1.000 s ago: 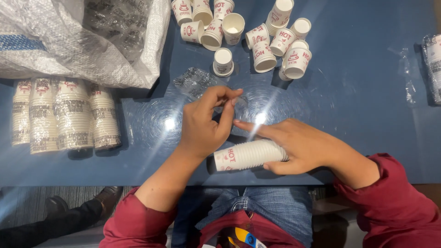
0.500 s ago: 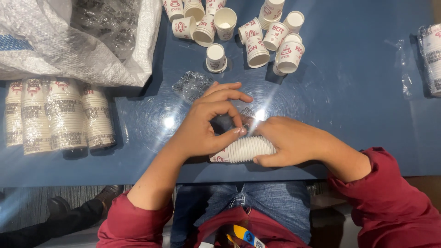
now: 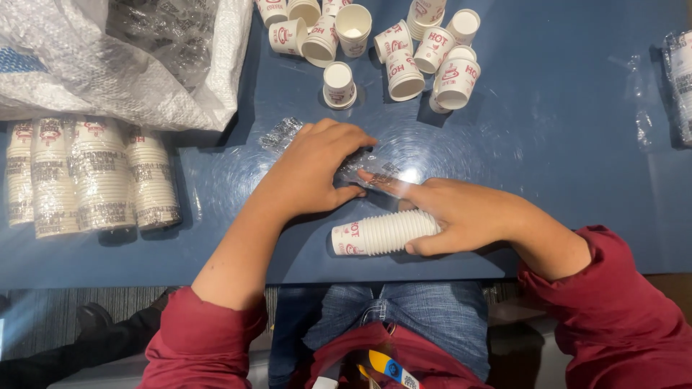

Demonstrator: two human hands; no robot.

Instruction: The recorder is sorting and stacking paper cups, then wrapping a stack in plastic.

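At the far left corner of the blue desk [image 3: 577, 158] slumps a white woven sack [image 3: 108, 65], its mouth gaping toward the middle; inside it only crumpled clear plastic shows, and what lies deeper cannot be made out. Just below the sack lie four wrapped sleeves of cups [image 3: 90, 176], side by side on their flanks, each a tight stack of white paper cups with red print sealed in clear film. Along the far edge stands a cluster of loose cups [image 3: 393, 47], some upright with empty mouths showing, some tipped or nested a few deep. At the right edge another wrapped sleeve [image 3: 679, 86] is partly out of view, with a scrap of clear film [image 3: 638, 94] beside it. The unwrapped stack of cups [image 3: 382, 233] lies on its side near the front edge of the desk, base end pointing left. The right hand [image 3: 468, 216] rests over its right end, fingers curled around it in a loose grip with the forefinger stretched out toward the left. The left hand [image 3: 310, 173] sits just beyond the stack, apart from it, fingers bent and pinching the crumpled clear wrapper [image 3: 367, 167] that lies between the two hands.
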